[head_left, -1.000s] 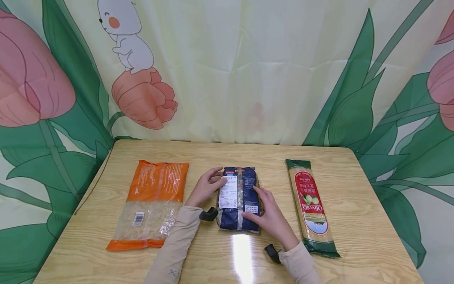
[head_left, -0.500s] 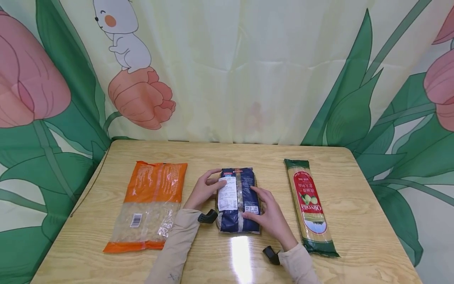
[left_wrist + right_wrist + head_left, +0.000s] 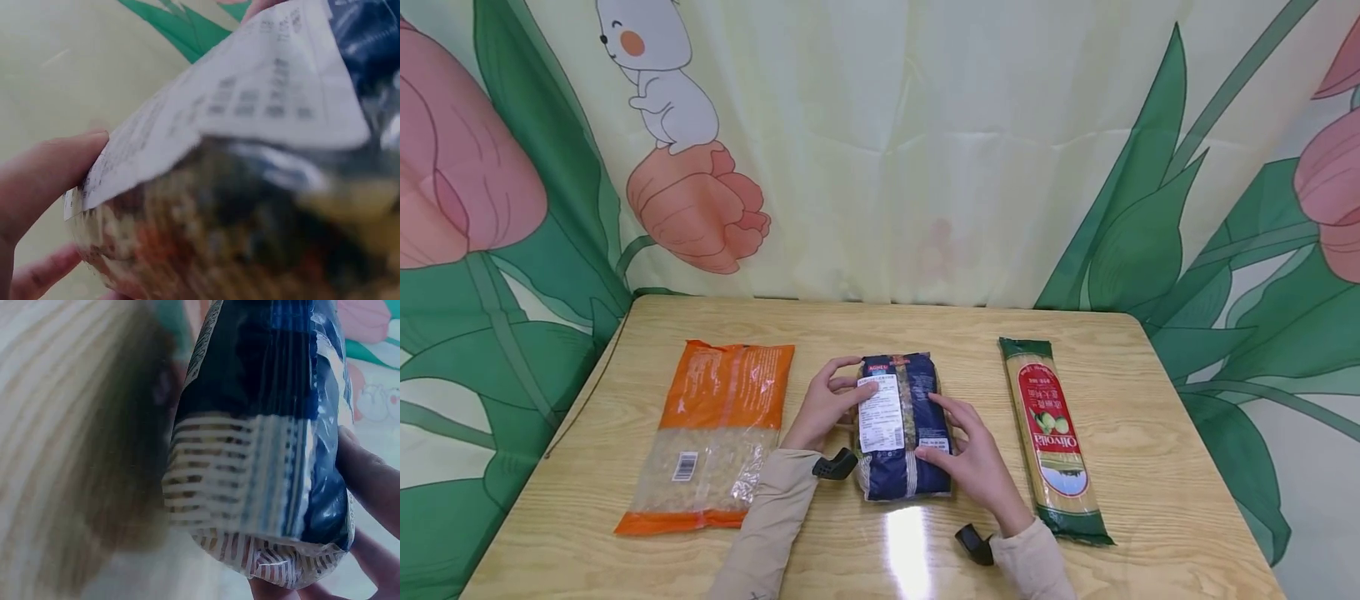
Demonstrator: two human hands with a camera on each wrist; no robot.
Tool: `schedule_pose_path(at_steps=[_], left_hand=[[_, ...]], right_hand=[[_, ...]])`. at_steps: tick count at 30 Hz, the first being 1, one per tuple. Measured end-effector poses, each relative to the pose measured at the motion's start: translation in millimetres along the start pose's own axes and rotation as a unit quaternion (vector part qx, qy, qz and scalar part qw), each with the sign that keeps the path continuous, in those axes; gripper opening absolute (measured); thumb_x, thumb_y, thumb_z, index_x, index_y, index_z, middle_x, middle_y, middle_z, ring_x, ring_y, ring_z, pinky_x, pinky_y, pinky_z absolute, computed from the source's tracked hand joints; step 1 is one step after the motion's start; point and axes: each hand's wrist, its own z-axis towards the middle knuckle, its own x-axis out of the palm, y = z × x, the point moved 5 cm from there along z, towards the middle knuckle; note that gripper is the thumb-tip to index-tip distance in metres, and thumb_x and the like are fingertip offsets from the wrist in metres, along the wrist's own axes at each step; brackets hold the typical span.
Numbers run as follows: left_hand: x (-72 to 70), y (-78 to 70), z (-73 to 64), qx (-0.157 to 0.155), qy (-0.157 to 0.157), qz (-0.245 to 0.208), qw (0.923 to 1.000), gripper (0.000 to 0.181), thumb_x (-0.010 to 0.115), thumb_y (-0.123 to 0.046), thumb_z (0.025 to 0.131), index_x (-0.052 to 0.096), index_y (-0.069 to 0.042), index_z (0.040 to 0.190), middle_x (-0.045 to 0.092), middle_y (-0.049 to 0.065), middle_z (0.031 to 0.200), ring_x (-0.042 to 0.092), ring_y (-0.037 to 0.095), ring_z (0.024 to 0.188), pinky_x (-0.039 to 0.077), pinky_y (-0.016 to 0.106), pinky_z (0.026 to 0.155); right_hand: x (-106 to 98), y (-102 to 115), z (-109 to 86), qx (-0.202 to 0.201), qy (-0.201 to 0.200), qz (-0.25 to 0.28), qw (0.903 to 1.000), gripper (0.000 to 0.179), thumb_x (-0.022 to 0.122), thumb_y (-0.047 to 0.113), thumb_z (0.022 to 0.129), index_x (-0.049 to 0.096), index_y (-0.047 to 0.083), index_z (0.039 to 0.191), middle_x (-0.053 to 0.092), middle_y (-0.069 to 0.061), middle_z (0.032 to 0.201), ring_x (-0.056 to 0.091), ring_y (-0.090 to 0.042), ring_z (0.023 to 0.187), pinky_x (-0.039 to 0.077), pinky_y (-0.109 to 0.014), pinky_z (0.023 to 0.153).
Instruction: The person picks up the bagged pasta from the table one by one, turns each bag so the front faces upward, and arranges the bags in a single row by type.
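A dark blue bag of pasta [image 3: 895, 479] with a white label is between my two hands in the head view. My left hand [image 3: 826, 407] grips its left side, with the thumb on the label. On the right side my right hand [image 3: 976, 462] holds it, thumb and index finger lying over the front. The left wrist view shows the clear side of the pasta bag [image 3: 187, 231], with colored pasta inside and fingers behind it. From the right wrist, the striped lower end of the pasta bag [image 3: 250, 469] shows, with fingertips curled under it. The bag's back is hidden.
An orange and clear bag [image 3: 722, 425] with pale contents lies on the left of the wooden table [image 3: 955, 329]. A long pack of spaghetti [image 3: 1055, 437] with green ends lies to the right. Behind the table hangs a floral curtain [image 3: 880, 167].
The pasta bag's lower end has come slightly toward me, and the bag has turned a little between the hands. Both hands keep their grip. The view has shifted slightly.
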Motion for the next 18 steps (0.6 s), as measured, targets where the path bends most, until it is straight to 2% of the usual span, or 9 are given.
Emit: schedule_pose_path(at_steps=[8,13,18], left_hand=[[-0.4,-22.4,-10.9,0.007,0.013,0.003,0.9999,0.062,0.082,-0.03,0.082,0.053,-0.024,0.137,0.061,0.017,0.126,0.069,0.025,0.092,0.059,0.037,0.066],[2.4,-33.1,-16.2,0.027,0.045,0.004,0.9986,0.064,0.081,-0.026,0.084,0.051,-0.026,0.141,0.057,0.016,0.135,0.064,0.029,0.107,0.059,0.038,0.073],[2.7,-37.3,-18.8,0.03,0.061,-0.022,0.9974,0.063,0.079,-0.02,0.086,0.05,-0.022,0.142,0.057,0.015,0.136,0.065,0.025,0.106,0.059,0.037,0.071]], right_hand=[[-7.0,11.5,-3.0,-0.033,0.016,0.03,0.9988,0.067,0.078,0.02,0.087,0.048,0.026,0.146,0.039,-0.011,0.151,0.044,-0.039,0.132,0.05,-0.054,0.099],[-13.0,12.9,-3.7,-0.048,0.016,0.031,0.9982,0.068,0.078,0.018,0.086,0.047,0.025,0.147,0.036,-0.013,0.152,0.043,-0.041,0.134,0.05,-0.056,0.098],[-15.7,11.2,-2.6,-0.059,0.016,0.029,0.9977,0.07,0.078,0.017,0.086,0.047,0.024,0.148,0.032,-0.015,0.154,0.04,-0.043,0.137,0.048,-0.059,0.098]])
